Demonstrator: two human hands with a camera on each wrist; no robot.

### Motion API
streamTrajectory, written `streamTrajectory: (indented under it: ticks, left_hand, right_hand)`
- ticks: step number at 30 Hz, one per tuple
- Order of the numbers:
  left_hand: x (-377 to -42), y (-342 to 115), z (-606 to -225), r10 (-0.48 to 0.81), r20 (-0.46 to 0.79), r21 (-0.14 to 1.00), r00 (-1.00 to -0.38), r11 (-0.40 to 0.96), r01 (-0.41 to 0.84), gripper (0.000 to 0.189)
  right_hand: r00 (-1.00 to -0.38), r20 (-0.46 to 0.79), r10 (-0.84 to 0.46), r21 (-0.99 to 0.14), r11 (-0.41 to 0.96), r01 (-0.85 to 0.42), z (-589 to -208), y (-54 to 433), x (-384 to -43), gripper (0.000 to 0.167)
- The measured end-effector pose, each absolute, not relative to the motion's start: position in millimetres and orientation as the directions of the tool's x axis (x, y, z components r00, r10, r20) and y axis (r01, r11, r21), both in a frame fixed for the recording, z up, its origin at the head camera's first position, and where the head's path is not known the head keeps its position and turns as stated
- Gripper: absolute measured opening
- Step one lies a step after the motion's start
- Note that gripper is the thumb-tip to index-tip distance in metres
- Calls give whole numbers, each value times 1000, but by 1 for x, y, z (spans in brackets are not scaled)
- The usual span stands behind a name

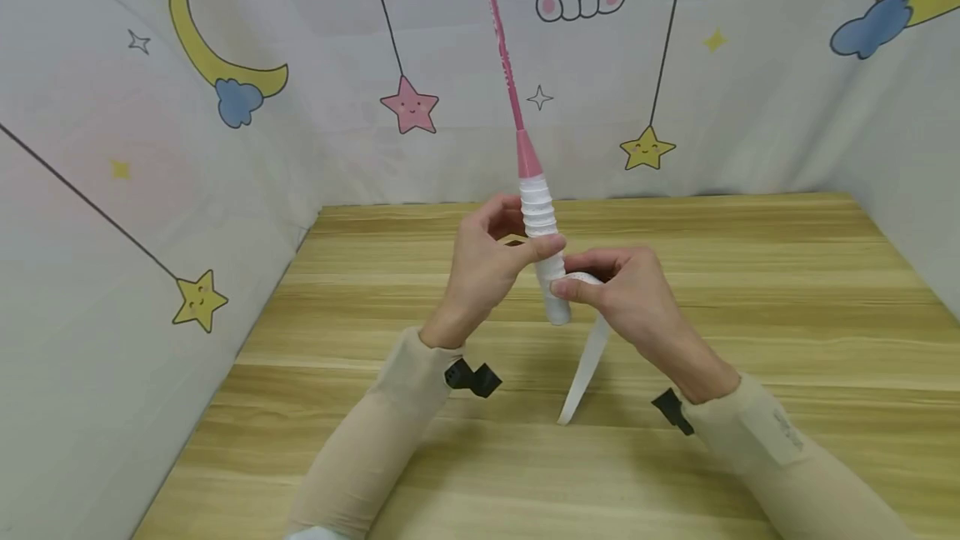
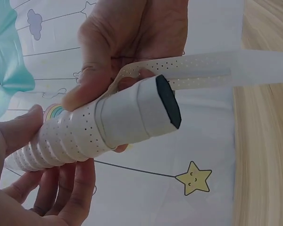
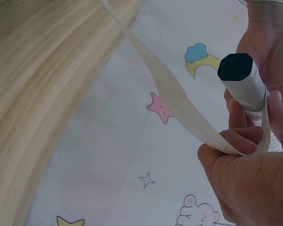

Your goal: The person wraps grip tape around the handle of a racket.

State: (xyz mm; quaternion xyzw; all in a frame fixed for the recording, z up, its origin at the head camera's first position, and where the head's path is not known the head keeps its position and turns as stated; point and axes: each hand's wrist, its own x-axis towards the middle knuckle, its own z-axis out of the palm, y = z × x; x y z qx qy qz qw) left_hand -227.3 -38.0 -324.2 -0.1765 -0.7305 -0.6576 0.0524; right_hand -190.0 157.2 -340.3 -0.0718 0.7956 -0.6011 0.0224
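Observation:
A badminton racket with a pink shaft (image 1: 504,48) and cone is held upright, slightly tilted; its head lies beyond the head view. Perforated white grip tape spirals in ridges around the upper handle (image 1: 537,205). Toward the butt, the smooth white base wrap (image 2: 127,110) shows below the last turn of tape, with a dark octagonal butt end (image 3: 236,67). My left hand (image 1: 486,261) grips the wrapped part between thumb and fingers. Lower down, my right hand (image 1: 637,298) pinches the grip tape against the handle's side, and the loose tape tail (image 1: 587,369) hangs from it.
Beneath both hands is a wood-grain table (image 1: 315,407). A white cloth backdrop (image 1: 465,165) printed with stars and moons rises behind it and along the sides. Black wrist pieces (image 1: 472,377) stick out from both beige sleeves.

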Motion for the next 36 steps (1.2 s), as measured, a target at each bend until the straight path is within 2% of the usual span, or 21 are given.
streamTrajectory:
  ticks: [6, 14, 27, 36]
  left_hand:
    - [-228, -42, -324, 184, 307, 948, -934, 23, 316, 35]
    - [-230, -45, -323, 232, 302, 952, -925, -33, 303, 33]
    - [-231, -48, -322, 279, 180, 973, -943, -194, 128, 45]
    - [-233, -49, -325, 348, 187, 947, -919, -314, 74, 43]
  right_hand:
    - [-986, 42, -161, -945, 315, -92, -339, 158, -188, 33]
    - [-984, 45, -173, -947, 305, -97, -338, 159, -185, 32]
    - [-988, -1, -155, -969, 246, -37, -339, 164, -189, 31]
    - [-987, -18, -159, -971, 238, -21, -339, 163, -189, 33]
